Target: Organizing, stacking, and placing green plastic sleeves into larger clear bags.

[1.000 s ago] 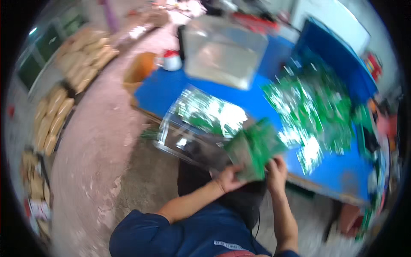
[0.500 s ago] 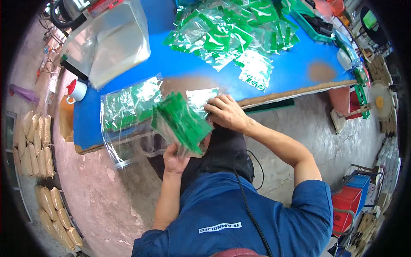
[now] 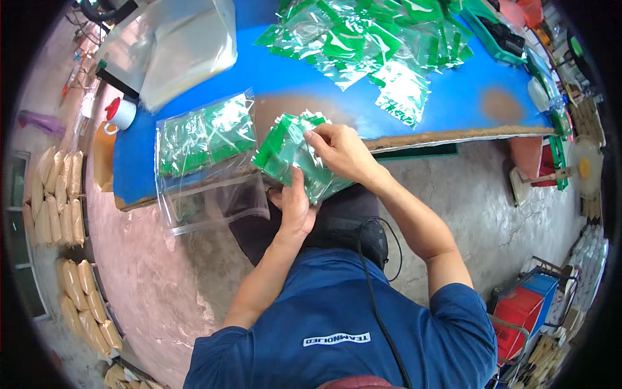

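A stack of small clear packets with green tops (image 3: 289,154) is held over the front edge of the blue table (image 3: 291,84). My left hand (image 3: 295,206) grips the stack from below. My right hand (image 3: 340,150) pinches its upper right corner from above. Just left of the stack lies a large clear plastic bag (image 3: 204,159), partly filled with the same green packets and hanging over the table edge. A loose heap of green packets (image 3: 372,42) covers the far middle of the table.
A folded pile of clear plastic bags (image 3: 178,48) lies at the table's far left, next to a white cup with a red lid (image 3: 118,113). Tan sacks (image 3: 55,194) line the floor on the left. A red and blue crate (image 3: 534,305) stands at the right.
The view has swung so the table now sits straight ahead. The stack of packets has come up from my lap toward the table edge, and my right hand now pinches its top corner.
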{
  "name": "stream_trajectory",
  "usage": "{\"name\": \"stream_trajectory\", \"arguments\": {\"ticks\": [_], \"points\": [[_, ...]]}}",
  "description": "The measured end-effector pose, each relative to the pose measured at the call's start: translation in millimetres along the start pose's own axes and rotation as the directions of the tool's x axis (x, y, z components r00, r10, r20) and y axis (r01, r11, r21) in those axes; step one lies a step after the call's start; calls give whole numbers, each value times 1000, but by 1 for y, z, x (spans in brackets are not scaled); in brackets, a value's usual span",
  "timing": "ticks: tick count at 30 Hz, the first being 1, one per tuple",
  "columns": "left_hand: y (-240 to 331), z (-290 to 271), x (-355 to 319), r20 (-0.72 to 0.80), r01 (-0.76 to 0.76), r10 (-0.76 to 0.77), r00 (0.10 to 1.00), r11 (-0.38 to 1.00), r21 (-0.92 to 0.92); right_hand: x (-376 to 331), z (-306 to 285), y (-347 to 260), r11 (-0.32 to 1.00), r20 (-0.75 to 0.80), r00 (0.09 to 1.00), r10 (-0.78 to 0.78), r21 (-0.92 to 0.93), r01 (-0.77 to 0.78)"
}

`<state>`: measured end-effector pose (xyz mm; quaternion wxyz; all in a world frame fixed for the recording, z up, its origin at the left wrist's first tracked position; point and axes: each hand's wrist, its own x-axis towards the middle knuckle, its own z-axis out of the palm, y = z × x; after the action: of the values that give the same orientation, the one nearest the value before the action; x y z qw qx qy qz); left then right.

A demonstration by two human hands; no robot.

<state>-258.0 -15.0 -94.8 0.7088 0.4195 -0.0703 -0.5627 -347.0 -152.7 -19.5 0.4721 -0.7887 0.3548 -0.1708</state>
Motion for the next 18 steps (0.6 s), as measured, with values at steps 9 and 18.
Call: {"name": "stream_trajectory", "arguments": {"ticks": [9,18], "points": [[9,-14,1,-23,-32,36,999,986,162,5,-32,24,944,-147,952,-268,156,290],[8,-43,-8,208,266,-239,949,957,-112,33,-195,166,763,-325,887,-328,-644,46]]}}
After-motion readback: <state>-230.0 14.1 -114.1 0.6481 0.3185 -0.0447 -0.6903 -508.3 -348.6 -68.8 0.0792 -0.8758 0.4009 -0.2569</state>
